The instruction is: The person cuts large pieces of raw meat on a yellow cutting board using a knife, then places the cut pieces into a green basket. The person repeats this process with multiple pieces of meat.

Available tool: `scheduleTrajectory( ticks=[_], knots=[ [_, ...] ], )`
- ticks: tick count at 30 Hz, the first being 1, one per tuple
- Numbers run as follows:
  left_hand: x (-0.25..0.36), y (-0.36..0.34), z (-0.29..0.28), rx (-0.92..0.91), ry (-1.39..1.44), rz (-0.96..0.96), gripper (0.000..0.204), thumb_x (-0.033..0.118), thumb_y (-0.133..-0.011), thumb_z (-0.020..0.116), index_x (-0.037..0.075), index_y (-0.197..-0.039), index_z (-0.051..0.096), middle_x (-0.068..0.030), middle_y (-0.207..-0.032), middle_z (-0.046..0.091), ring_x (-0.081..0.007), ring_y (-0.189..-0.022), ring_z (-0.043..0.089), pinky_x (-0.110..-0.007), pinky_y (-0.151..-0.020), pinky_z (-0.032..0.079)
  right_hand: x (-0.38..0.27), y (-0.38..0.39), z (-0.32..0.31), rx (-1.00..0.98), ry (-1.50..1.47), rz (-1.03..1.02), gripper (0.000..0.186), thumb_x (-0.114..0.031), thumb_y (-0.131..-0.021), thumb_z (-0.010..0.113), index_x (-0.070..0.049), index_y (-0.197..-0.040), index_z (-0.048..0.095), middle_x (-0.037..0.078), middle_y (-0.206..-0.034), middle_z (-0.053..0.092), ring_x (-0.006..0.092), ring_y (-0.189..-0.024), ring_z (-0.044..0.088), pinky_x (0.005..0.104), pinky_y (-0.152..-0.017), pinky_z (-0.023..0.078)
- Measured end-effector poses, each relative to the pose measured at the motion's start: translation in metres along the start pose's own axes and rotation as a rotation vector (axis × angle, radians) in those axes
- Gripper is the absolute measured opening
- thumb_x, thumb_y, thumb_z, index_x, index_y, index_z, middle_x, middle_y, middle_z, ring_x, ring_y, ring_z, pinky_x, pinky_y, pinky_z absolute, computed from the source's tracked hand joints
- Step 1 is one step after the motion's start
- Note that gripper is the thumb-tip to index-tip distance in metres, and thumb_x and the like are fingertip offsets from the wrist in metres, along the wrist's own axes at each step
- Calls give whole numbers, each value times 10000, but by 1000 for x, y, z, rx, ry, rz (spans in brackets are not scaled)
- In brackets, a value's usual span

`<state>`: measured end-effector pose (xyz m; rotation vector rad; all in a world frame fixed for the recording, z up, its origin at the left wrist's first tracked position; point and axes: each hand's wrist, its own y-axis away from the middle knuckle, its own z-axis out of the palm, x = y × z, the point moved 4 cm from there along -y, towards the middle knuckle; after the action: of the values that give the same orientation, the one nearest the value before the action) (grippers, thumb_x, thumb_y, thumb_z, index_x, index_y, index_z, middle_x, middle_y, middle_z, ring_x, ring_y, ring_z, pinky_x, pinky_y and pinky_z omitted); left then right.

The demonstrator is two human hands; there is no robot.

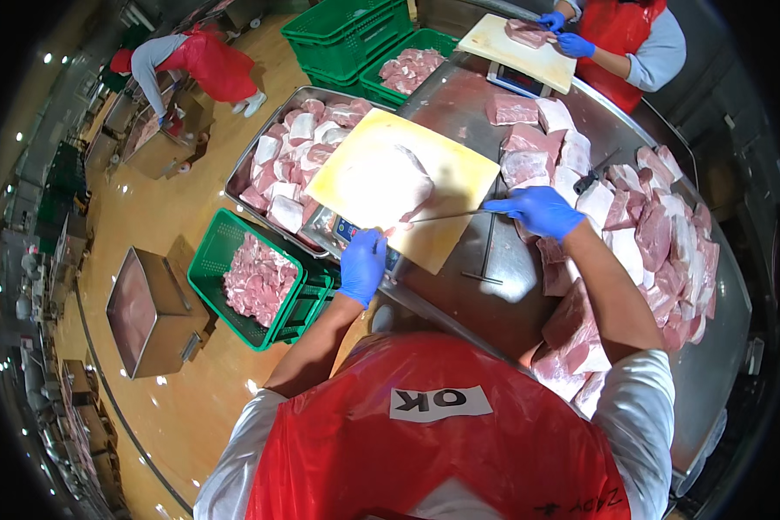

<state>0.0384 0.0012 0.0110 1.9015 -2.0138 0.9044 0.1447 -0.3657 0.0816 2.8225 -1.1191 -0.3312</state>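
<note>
My right hand [542,212], in a blue glove, is closed round the handle of a knife. The thin knife blade [451,216] points left across a yellow cutting board [461,178]. A large piece of meat [388,184] lies on the board, washed out by bright light. At the board's near-left edge my left hand [363,267], also blue-gloved, is closed with a small pink strip of meat [397,230] at its fingertips, near the knife's tip. Under the board a scale [347,230] partly shows. A thin metal rod [491,238] lies on the table to the right.
Meat blocks [659,243] are piled on the steel table [494,312] at right. A metal tray of cuts [260,139] stands left, above a green crate of trimmings [201,276]. Green crates [347,43] are stacked beyond. One co-worker [620,52] cuts opposite; another [182,65] bends over a bin.
</note>
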Motion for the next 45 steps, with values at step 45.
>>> scheduleTrajectory(
  ticks=[45],
  knots=[
    [-163,20,-45,198,-10,-389,211,255,-971,669,58,-897,684,-216,-911,717,-447,-871,695,-534,-777,563,-170,97,113,624,-1274,785,450,5,-1060,570,-35,-1508,547,93,-1111,715,98,-705,593,247,-615,510]
  ],
)
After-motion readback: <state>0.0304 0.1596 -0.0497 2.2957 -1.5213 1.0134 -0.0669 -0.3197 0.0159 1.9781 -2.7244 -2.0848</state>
